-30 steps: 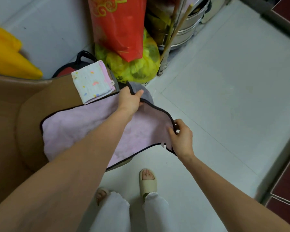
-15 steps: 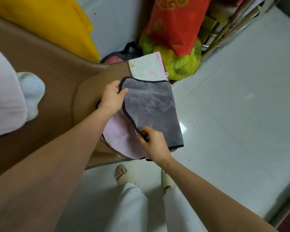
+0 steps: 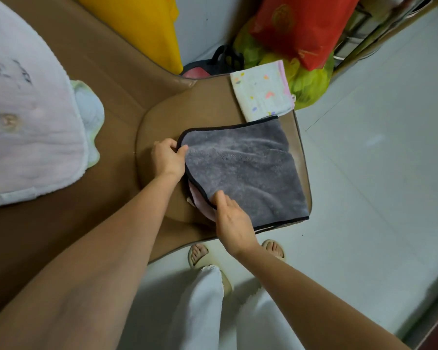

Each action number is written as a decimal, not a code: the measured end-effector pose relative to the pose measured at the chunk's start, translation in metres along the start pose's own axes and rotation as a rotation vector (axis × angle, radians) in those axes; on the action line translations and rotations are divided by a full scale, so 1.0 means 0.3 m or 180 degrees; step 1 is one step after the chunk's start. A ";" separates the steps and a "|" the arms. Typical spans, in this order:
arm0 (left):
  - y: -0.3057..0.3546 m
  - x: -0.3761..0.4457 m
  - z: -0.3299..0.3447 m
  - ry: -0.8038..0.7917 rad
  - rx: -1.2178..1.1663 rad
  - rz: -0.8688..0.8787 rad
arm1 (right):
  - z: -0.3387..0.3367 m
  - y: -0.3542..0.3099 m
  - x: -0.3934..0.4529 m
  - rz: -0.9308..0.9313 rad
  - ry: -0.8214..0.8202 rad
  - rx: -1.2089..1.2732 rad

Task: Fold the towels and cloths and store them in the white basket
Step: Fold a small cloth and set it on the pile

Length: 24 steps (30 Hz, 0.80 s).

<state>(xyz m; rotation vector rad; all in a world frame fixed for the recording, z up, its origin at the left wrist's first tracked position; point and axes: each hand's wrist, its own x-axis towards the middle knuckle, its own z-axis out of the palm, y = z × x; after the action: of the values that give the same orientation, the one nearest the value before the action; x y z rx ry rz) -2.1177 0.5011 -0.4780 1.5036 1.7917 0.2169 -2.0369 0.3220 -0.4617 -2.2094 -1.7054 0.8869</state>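
A grey towel [image 3: 248,168] with black edging and a pink underside lies folded in half on the brown sofa seat [image 3: 157,117]. My left hand [image 3: 168,157] pinches its far left corner at the black edge. My right hand [image 3: 232,218] grips the near left corner, where a strip of pink shows beneath. A small white cloth [image 3: 262,90] with coloured specks and a pink border lies folded beyond the grey towel at the seat's corner. No white basket is in view.
A pale pink blanket or pillow [image 3: 28,109] covers the sofa's left side, with a yellow cloth [image 3: 142,24] behind. Red bag [image 3: 304,24] and yellow-green bag [image 3: 306,79] stand on the floor past the seat. My slippered feet [image 3: 199,253] stand on white tiles.
Both hands carried the towel's right edge over to the left, folding it in half so the grey side faces up. The view swung left over the sofa.
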 end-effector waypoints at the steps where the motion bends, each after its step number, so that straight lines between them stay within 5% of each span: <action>1: -0.008 0.006 0.011 -0.0032 -0.0021 -0.0030 | 0.014 -0.002 -0.003 -0.0185 -0.0017 -0.0168; 6: -0.020 0.021 0.038 -0.0211 -0.0208 -0.0147 | 0.070 0.007 0.007 -0.0480 0.0200 -0.0725; 11: -0.036 0.024 0.062 -0.0332 -0.0643 -0.0135 | 0.128 -0.044 0.053 0.0617 0.0477 -0.0733; 17: -0.035 -0.005 0.023 -0.0059 -0.0578 0.0517 | 0.119 -0.055 0.110 0.0778 0.0235 -0.0921; 24: 0.074 -0.121 -0.066 0.0084 -0.0504 0.1564 | -0.027 -0.040 0.022 0.0771 0.0583 -0.0589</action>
<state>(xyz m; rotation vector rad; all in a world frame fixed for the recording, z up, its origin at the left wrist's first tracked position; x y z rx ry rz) -2.1133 0.4816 -0.4356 1.8061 1.3605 0.6074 -2.0409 0.3333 -0.4514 -2.5708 -1.5134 0.5705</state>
